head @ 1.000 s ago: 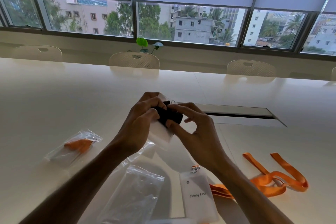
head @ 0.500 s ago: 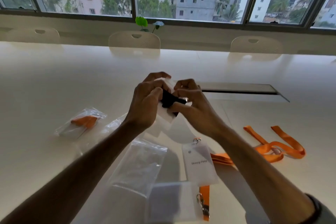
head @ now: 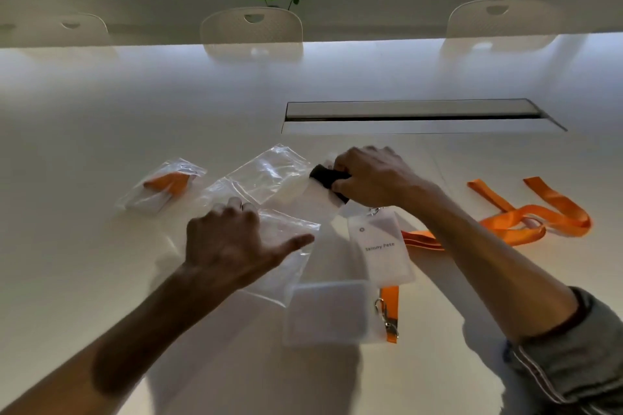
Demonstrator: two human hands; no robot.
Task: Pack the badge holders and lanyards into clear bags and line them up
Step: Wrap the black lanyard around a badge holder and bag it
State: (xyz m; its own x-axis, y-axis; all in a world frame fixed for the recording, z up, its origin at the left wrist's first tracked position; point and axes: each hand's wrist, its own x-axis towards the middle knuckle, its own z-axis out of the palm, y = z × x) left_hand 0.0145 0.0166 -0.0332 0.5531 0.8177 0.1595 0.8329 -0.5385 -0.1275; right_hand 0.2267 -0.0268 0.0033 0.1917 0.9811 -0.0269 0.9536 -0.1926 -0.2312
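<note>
We see two bare hands working over a pale tabletop (head: 101,104). The right hand (head: 372,177) is closed around a rolled black lanyard (head: 325,175) together with a white badge holder (head: 317,197), which sticks out below the fingers toward the left. The left hand (head: 232,242) is lower and nearer to us, palm down with the thumb stretched out to the right, its fingers curled over the top edge of an empty clear bag (head: 286,259); we cannot tell whether it actually pinches the bag or only rests on it. Another empty clear bag (head: 266,175) lies flat just beyond, between the two hands. To the far left a packed bag (head: 161,187) holds an orange lanyard and sits apart from the rest. Under the right wrist lies a badge holder with a printed name card (head: 381,249), its metal clip at the top, attached to a loose orange lanyard (head: 532,216) that loops away to the right. Closest to us is a blank frosted badge holder (head: 328,312), and beside it an orange strap with a metal clip (head: 389,313).
</note>
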